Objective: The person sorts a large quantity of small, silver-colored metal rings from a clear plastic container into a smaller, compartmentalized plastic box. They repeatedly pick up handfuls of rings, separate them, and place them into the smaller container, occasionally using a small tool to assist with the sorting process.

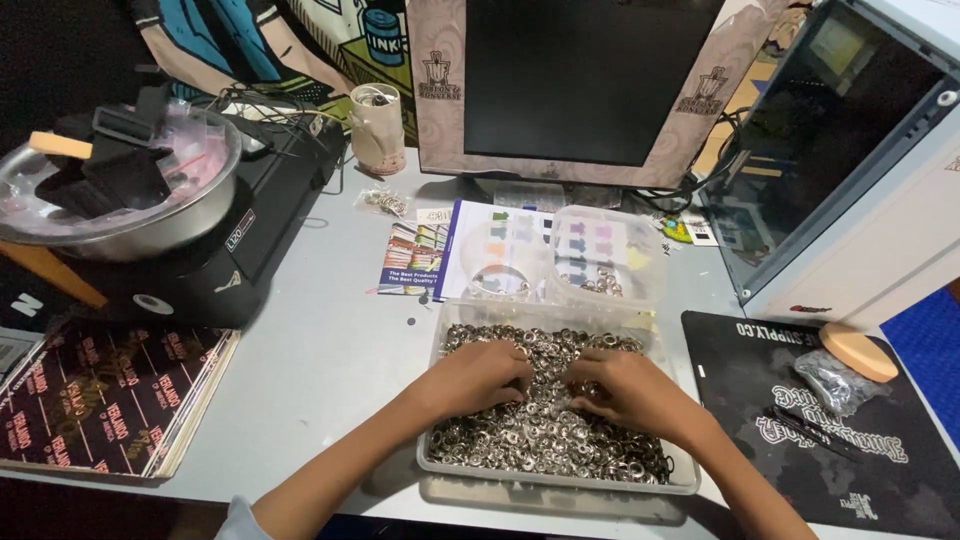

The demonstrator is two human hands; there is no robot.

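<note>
Both hands rest knuckles-up in a heap of small silver metal eyelets, fingers curled down into the pile. Whether the left hand or the right hand actually pinches any pieces cannot be told; the fingertips are buried. The eyelets fill a shallow clear plastic tray at the near edge of a grey desk. They look hard, smooth, individually light and prone to slipping, best taken a few at a time between fingertips. Behind the tray sit two clear tubs on a colour chart, then a monitor.
</note>
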